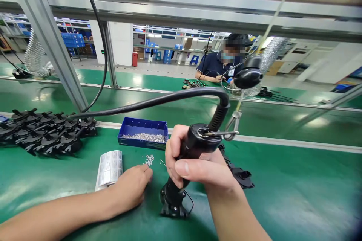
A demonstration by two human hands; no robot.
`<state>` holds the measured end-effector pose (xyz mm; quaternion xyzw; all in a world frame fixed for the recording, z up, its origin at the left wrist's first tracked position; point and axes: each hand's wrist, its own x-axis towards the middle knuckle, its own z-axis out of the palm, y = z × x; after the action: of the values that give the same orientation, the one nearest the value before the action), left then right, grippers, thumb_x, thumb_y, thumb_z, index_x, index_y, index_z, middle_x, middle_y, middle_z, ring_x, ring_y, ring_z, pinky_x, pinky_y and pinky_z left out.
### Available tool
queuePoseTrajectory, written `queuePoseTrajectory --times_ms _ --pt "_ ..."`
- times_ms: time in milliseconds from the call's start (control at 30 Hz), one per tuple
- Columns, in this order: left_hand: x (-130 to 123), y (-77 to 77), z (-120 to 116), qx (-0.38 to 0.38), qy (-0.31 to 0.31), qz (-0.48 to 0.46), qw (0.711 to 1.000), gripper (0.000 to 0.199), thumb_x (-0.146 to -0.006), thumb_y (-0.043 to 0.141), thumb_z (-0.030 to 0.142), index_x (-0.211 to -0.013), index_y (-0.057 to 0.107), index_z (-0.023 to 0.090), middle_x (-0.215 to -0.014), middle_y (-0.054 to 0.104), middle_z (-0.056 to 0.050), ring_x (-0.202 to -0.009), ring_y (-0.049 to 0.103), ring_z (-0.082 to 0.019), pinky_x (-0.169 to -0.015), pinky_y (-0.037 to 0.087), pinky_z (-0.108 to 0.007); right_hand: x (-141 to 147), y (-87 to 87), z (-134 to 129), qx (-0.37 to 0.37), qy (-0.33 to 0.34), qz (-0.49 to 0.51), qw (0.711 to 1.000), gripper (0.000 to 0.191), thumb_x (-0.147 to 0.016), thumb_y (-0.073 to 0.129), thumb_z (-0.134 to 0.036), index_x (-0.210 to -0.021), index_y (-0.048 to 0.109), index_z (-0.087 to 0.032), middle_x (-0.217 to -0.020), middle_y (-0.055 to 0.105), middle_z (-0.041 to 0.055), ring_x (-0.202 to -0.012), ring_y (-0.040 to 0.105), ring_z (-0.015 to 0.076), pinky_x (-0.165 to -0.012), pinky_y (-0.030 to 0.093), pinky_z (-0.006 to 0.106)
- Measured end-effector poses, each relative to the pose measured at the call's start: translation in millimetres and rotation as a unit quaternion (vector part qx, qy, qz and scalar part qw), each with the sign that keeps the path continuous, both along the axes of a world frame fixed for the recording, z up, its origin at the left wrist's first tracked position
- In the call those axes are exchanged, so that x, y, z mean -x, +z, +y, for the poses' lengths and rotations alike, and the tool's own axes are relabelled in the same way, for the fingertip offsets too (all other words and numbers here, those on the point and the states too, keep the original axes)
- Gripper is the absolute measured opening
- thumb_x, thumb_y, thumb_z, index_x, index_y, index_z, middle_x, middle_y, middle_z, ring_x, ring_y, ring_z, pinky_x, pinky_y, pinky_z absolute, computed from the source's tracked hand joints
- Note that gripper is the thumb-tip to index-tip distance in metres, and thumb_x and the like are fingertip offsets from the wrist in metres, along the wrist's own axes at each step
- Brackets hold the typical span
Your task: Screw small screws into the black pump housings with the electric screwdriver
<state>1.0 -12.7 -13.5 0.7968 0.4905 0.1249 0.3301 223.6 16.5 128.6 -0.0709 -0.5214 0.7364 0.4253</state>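
Observation:
My right hand (195,165) is wrapped around a black electric screwdriver (201,141), tilted with its cable end up and its lower end down at a small black part (173,205) on the green bench. Whether the bit touches that part is hidden. My left hand (131,186) rests on the bench with fingers curled together, tips at the edge of a scatter of tiny metal rings (149,159). What it pinches, if anything, cannot be made out. A roll of printed labels (110,167) lies just behind the left wrist.
A blue tray (141,144) of small metal pieces stands behind the rings. Rows of black assemblies (48,137) fill the left, with more (241,177) right of my hand. The screwdriver's cable (155,100) arches across. A person (217,64) sits at the opposite bench.

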Motion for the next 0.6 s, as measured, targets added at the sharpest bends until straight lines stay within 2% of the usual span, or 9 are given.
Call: queuePoseTrajectory --times_ms 67,167,233,300,433,533,600 --pt "-9 -0.2 -6 0.127 0.019 -0.099 0.987 0.017 -0.102 0.061 0.038 -0.092 0.06 0.025 -0.085 0.068 -0.004 -0.079 0.07 -0.023 -0.073 0.057 -0.034 0 -0.3 -1 -0.003 -0.006 0.002 1.0 0.023 -0.085 0.096 -0.018 -0.095 0.075 -0.02 -0.073 0.075 0.0004 -0.051 0.067 0.0125 -0.051 0.054 0.02" --pt "-22 -3.1 -12 0.341 0.079 -0.214 0.912 0.034 -0.092 0.067 0.055 -0.087 0.052 0.025 -0.073 0.056 0.004 -0.051 0.057 -0.014 -0.045 0.037 -0.026 -1 -1.8 -1 -0.008 -0.015 0.0 1.0 0.023 -0.084 0.096 -0.019 -0.095 0.076 -0.02 -0.073 0.075 0.0003 -0.051 0.065 0.0119 -0.051 0.054 0.02" --pt "-28 -5.3 -15 0.413 0.113 -0.248 0.869 0.037 -0.079 0.074 0.055 -0.086 0.053 0.024 -0.074 0.058 0.005 -0.047 0.056 -0.011 -0.039 0.028 -0.024 0 -3.9 0 -0.012 -0.018 -0.007 1.0 0.023 -0.084 0.096 -0.019 -0.095 0.075 -0.02 -0.073 0.074 0.0 -0.051 0.065 0.0122 -0.051 0.054 0.021" --pt "-31 -6.4 -18 0.433 0.131 -0.273 0.849 0.04 -0.072 0.078 0.054 -0.085 0.056 0.023 -0.074 0.061 0.004 -0.049 0.059 -0.01 -0.039 0.028 -0.022 3 -6.3 2 -0.021 -0.02 -0.022 0.999 0.024 -0.084 0.097 -0.02 -0.094 0.075 -0.02 -0.074 0.074 0.0 -0.053 0.066 0.0129 -0.051 0.054 0.021" --pt "-32 -2.5 -19 0.445 0.151 -0.314 0.825 0.044 -0.07 0.084 0.056 -0.079 0.058 0.021 -0.071 0.063 0.002 -0.053 0.061 -0.01 -0.044 0.035 -0.021 7 -9.8 4 -0.031 -0.023 -0.048 0.998 0.026 -0.084 0.098 -0.023 -0.092 0.073 -0.019 -0.073 0.073 0.0003 -0.055 0.066 0.0132 -0.052 0.055 0.021" --pt "-27 7.8 -17 0.478 0.164 -0.321 0.801 0.046 -0.065 0.091 0.051 -0.083 0.063 0.02 -0.078 0.069 -0.001 -0.061 0.067 -0.013 -0.052 0.045 -0.023 8 -11.5 4 -0.028 -0.022 -0.048 0.998 0.027 -0.085 0.099 -0.024 -0.093 0.073 -0.019 -0.073 0.074 0.0001 -0.054 0.066 0.0126 -0.052 0.055 0.021" --pt "-24 17.0 -17 0.484 0.163 -0.314 0.8 0.05 -0.059 0.097 0.048 -0.087 0.067 0.019 -0.083 0.071 -0.002 -0.069 0.07 -0.015 -0.061 0.054 -0.027 7 -12.5 4 -0.027 -0.026 -0.047 0.998 0.029 -0.084 0.099 -0.024 -0.094 0.072 -0.019 -0.074 0.074 0.0001 -0.054 0.067 0.0128 -0.052 0.055 0.021"
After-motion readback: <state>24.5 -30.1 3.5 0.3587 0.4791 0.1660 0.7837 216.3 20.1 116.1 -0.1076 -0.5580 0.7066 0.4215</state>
